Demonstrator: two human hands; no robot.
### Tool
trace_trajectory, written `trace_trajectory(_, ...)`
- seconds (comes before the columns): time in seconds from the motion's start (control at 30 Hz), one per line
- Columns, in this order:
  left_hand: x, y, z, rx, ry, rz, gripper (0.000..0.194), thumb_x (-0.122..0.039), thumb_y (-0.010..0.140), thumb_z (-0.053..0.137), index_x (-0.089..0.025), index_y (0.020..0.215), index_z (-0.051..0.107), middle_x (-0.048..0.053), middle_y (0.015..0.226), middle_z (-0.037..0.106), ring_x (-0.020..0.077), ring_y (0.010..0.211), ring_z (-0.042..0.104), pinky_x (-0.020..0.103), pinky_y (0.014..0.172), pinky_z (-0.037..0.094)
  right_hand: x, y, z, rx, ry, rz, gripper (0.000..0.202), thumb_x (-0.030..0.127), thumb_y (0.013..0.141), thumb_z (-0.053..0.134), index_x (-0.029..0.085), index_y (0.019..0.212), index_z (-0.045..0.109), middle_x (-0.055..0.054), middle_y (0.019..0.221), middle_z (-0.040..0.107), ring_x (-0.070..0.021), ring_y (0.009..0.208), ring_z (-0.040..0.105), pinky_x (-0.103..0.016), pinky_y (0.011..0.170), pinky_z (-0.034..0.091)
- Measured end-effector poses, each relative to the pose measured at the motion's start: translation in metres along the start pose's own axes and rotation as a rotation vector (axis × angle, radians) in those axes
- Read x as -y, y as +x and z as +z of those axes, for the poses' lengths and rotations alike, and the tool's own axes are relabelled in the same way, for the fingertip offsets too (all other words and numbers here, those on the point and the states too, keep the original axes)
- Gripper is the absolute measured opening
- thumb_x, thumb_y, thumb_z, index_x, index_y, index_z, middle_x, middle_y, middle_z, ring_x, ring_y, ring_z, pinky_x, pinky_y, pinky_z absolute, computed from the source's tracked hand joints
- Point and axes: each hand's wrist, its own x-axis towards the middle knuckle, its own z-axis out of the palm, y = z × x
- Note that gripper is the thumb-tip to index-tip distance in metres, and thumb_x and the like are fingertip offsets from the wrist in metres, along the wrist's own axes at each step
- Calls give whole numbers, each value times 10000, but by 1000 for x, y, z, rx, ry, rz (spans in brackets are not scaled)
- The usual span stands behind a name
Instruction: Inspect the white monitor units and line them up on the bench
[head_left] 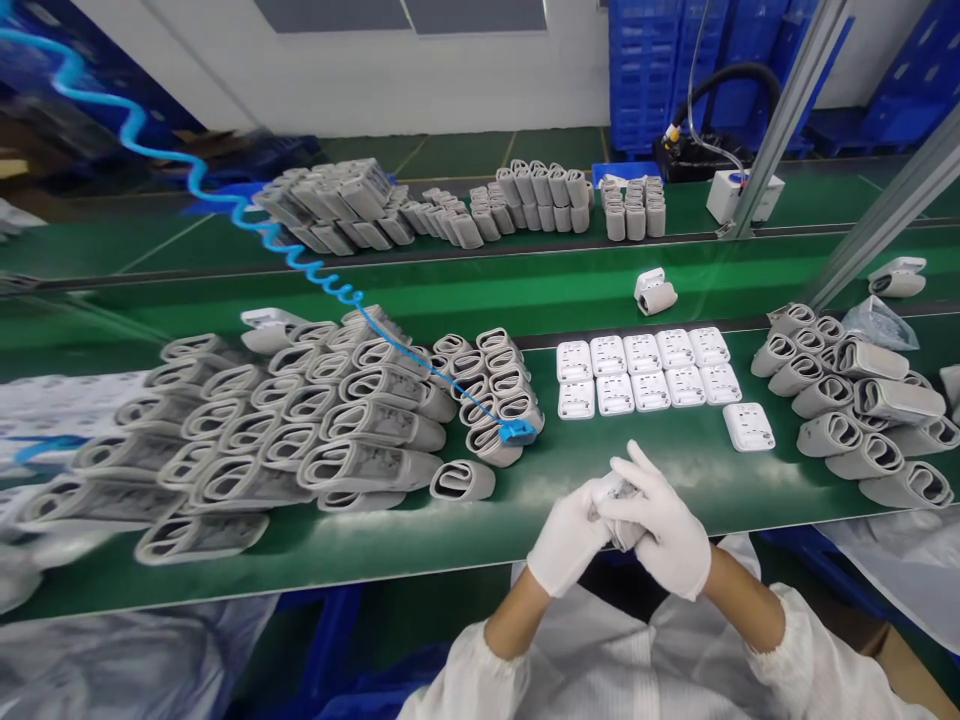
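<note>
Both white-gloved hands meet over the near edge of the green bench. Between them is a small grey-white piece (624, 536), mostly covered by fingers; it looks like a rolled cuff, but I cannot tell for sure. My left hand (570, 537) grips it from the left with bent fingers. My right hand (666, 528) closes on it from the right, some fingers extended across it. Just beyond lie flat white device units (641, 355) in two rows, small dark marks on their upper faces. One separate white unit (748, 428) lies to the right.
Rolled grey cuffs (375, 430) crowd the left, with more rolled cuffs (874, 400) at the right. A coiled blue air hose (292, 255) hangs down to a blue nozzle (517, 431). Stacked cuffs (544, 195) line the rear shelf. A metal post (787, 115) rises at right.
</note>
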Motion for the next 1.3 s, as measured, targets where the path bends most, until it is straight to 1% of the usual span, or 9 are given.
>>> trace_trajectory(0.13,-1,-3,1,-33,29,-28,248,-416,936,721,-205,1055,770,58,1047,838,265,982,769,362,876,607,-2,0,-13,50,346,100,550,255,1022,712,345,1564,676,-63,1809,378,-405,1723,176,-696,1374,224)
trace_trajectory(0.2,2,-3,0,-37,14,-3,284,-428,906,765,-208,1085,768,52,1050,837,257,970,767,353,870,607,-4,3,-16,-12,588,183,543,451,1087,688,365,1618,616,-57,1815,360,-375,1705,269,-626,1378,282)
trace_trajectory(0.27,5,-3,-2,-34,-3,34,290,-439,894,782,-204,1063,765,50,1033,835,253,950,764,348,859,609,-6,7,-16,-84,689,257,491,525,1129,615,363,1592,645,-47,1800,389,-339,1687,334,-563,1379,321)
trace_trajectory(0.47,9,-2,-13,-27,12,83,276,-419,907,786,-192,1064,790,89,1083,832,283,1031,769,386,966,617,-8,14,-10,-10,537,378,537,583,1115,637,276,1552,692,-89,1587,668,-308,1511,606,-497,1331,442)
trace_trajectory(0.7,13,-1,-13,-70,-76,49,385,-546,921,795,-176,1028,795,114,1074,839,297,1018,780,405,970,629,-11,18,-13,34,392,409,639,629,1028,722,251,1543,703,-109,1548,695,-344,1441,668,-516,1280,513)
trace_trajectory(0.8,13,0,-12,-59,-102,19,414,-588,938,767,-177,980,788,102,1001,835,279,949,775,393,924,639,-18,16,-12,102,297,336,684,530,897,879,268,1512,732,-97,1498,731,-375,1378,713,-528,1248,549)
trace_trajectory(0.87,10,1,-12,-46,-84,19,402,-582,943,764,-182,975,787,99,1027,834,277,982,766,394,954,633,-22,13,-8,93,278,319,665,457,892,881,277,1514,730,-83,1451,761,-357,1309,758,-508,1209,590)
trace_trajectory(1.07,3,9,-19,122,-174,83,424,-619,916,786,-212,1035,795,88,1007,831,289,1036,759,422,1044,617,-24,8,0,5,252,372,633,423,863,904,263,1460,765,-85,1405,784,-344,1251,788,-471,1154,634)
trace_trajectory(1.3,2,3,-24,157,-161,55,251,-306,892,773,-186,1113,774,70,1109,839,250,1023,773,343,945,599,-20,4,-4,-12,329,512,682,471,794,990,301,1424,793,-80,1380,798,-357,1241,789,-478,1144,634)
